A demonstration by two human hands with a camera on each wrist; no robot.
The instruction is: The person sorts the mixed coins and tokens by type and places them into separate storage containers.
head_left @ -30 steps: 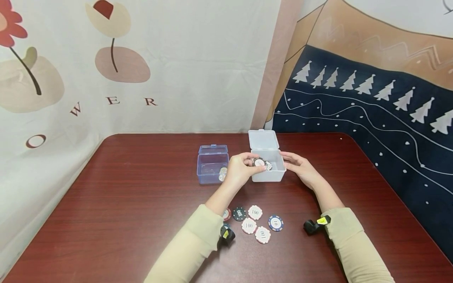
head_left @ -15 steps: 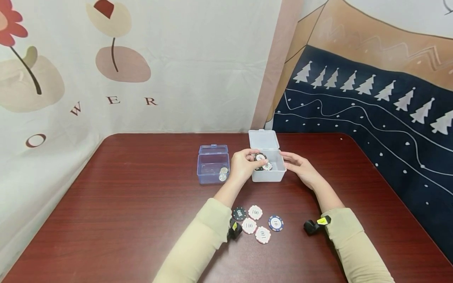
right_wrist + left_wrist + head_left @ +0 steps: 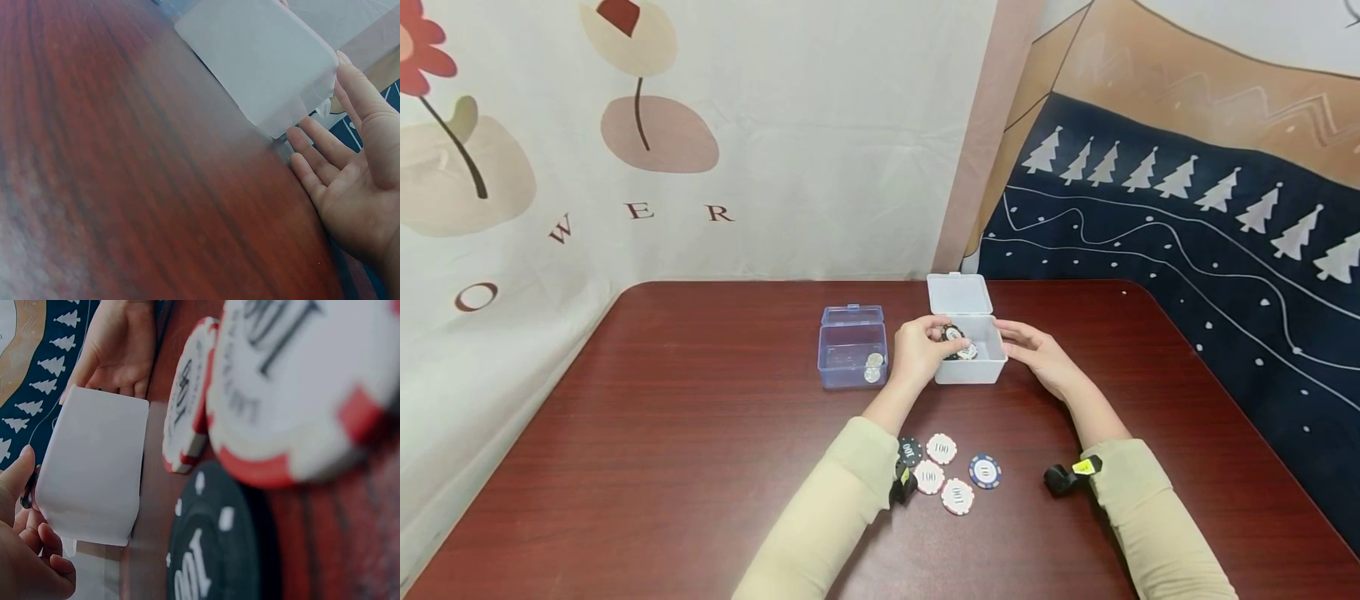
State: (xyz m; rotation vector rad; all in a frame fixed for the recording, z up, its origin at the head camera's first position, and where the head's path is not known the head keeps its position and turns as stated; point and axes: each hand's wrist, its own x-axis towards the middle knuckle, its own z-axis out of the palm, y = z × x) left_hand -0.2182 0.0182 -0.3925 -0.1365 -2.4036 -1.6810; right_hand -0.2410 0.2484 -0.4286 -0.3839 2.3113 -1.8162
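Observation:
In the head view my left hand (image 3: 916,354) reaches over the left rim of a frosted white box (image 3: 970,372). Between thumb and fingers it pinches a black-edged poker chip (image 3: 953,332). Another pale chip (image 3: 970,353) shows inside the box. In the left wrist view the box's wall (image 3: 97,462) hides most of the pinched chip. My right hand (image 3: 1037,357) touches the box's right side with fairly straight fingers. From the right wrist view, the thumb (image 3: 359,81) lies at the rim corner and the other fingers extend along the side.
A blue transparent box (image 3: 842,358), its lid up, holds silver coins (image 3: 873,367) left of the white box. Nearer lie several loose chips: white-and-red ones (image 3: 957,497), a black one (image 3: 910,451) and a blue one (image 3: 985,472). The white lid (image 3: 959,294) stands open behind.
My left hand has moved slightly right, bringing the pinched chip further over the white box. Its forearm now covers the red chip near the black one. My right hand stays put.

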